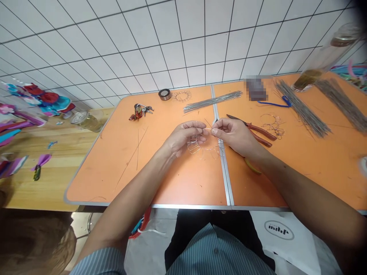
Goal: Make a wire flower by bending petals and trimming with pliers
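Observation:
Thin wire bent into a ring of petal-like loops, a wire flower frame [204, 149], hangs between my hands above the orange table. My left hand [187, 135] pinches its upper left part with thumb and fingers. At the upper right of the ring, my right hand [231, 133] closes thumb and forefinger on the same wire, near a loose wire end that sticks up. Pliers with red-brown handles [259, 131] lie partly under my right hand and wrist. A yellow curved handle [252, 167] shows below that wrist, the rest of its tool hidden.
Wire bundles [212, 101] lie at the back and right. Finished-looking wire loops [181, 96] rest beside a tape roll [164, 94]; more tangled wire [272, 126] lies right. Keys [141, 111] sit left. A tall jar [308, 79] stands back right. A metal seam [225, 172] crosses the table.

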A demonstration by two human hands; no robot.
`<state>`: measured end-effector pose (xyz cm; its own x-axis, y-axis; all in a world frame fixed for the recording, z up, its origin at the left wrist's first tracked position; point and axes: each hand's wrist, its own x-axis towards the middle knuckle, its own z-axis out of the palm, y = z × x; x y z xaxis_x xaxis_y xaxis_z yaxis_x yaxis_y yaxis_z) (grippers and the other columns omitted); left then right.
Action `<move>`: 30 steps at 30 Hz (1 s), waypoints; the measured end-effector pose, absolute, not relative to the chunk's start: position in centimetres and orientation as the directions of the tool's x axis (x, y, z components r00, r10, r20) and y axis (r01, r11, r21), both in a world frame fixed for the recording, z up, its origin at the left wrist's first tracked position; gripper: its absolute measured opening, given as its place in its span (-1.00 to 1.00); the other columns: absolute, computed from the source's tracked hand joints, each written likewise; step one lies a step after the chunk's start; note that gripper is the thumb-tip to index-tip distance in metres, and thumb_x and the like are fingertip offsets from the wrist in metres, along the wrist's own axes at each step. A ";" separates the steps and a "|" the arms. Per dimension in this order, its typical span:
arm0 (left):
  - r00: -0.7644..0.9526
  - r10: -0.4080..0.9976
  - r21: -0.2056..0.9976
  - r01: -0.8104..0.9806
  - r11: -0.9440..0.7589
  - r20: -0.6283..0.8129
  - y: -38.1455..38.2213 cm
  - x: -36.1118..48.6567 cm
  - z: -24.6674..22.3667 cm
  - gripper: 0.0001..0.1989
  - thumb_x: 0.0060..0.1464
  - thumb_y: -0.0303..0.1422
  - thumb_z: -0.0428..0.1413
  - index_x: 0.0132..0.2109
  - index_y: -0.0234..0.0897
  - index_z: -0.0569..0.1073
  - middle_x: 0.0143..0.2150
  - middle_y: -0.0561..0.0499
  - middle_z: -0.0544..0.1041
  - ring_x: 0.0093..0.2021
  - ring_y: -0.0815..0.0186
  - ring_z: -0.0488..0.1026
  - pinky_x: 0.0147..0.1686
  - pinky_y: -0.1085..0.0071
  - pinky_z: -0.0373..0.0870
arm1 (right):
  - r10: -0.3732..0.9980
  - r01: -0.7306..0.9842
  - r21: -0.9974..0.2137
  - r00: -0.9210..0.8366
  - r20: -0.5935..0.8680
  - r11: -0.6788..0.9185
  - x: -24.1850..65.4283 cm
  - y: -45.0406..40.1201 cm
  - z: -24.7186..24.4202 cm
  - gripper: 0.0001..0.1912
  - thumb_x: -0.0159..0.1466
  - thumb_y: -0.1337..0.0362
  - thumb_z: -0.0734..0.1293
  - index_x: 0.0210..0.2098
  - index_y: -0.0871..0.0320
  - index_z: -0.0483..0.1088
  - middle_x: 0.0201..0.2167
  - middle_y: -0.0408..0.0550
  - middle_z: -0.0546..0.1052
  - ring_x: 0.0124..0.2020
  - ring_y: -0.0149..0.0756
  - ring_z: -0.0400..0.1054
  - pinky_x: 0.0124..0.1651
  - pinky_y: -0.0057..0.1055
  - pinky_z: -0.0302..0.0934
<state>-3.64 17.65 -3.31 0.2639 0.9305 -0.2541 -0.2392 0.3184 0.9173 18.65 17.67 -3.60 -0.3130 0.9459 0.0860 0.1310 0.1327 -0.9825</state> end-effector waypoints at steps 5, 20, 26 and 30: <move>0.307 0.921 0.931 -0.199 0.307 -0.238 17.6 -3.7 -3.7 -0.72 -0.05 -0.41 0.40 -0.12 -0.35 0.70 -0.35 -0.02 0.69 -0.43 0.35 0.62 -0.32 0.43 0.56 | 0.942 0.160 -0.979 -0.328 0.072 0.130 18.7 17.5 -3.2 -0.76 0.25 0.08 0.55 -0.30 0.10 0.53 -0.36 -0.12 0.52 -0.31 -0.27 0.31 -0.22 -0.28 0.15; 0.232 0.940 0.923 -0.238 0.302 -0.248 16.9 -4.0 -4.0 -0.73 -0.06 -0.25 0.49 -0.28 -0.29 0.65 -0.49 0.07 0.54 -0.55 0.42 0.44 -0.48 0.47 0.37 | 0.975 0.001 -0.999 -0.219 0.036 0.037 20.5 18.7 -2.5 -0.72 0.28 0.06 0.61 -0.31 0.05 0.53 -0.26 -0.06 0.60 -0.20 -0.25 0.46 -0.06 -0.27 0.40; 0.229 0.937 0.911 -0.263 0.319 -0.262 16.9 -4.5 -3.9 -0.71 -0.03 -0.24 0.49 -0.26 -0.30 0.64 -0.50 0.08 0.53 -0.56 0.40 0.45 -0.51 0.47 0.35 | 0.973 -0.013 -1.000 -0.229 -0.013 -0.017 20.5 18.6 -2.3 -0.71 0.22 0.08 0.66 -0.30 0.07 0.55 -0.28 -0.06 0.60 -0.23 -0.28 0.44 -0.09 -0.29 0.39; 0.244 0.936 0.904 -0.286 0.319 -0.253 16.7 -4.4 -3.8 -0.72 -0.02 -0.24 0.48 -0.26 -0.31 0.63 -0.50 0.07 0.54 -0.56 0.39 0.45 -0.49 0.46 0.40 | 0.969 0.013 -1.000 -0.248 -0.020 -0.017 20.5 18.7 -2.6 -0.69 0.21 0.06 0.65 -0.31 0.08 0.54 -0.30 -0.07 0.61 -0.25 -0.28 0.44 -0.14 -0.30 0.37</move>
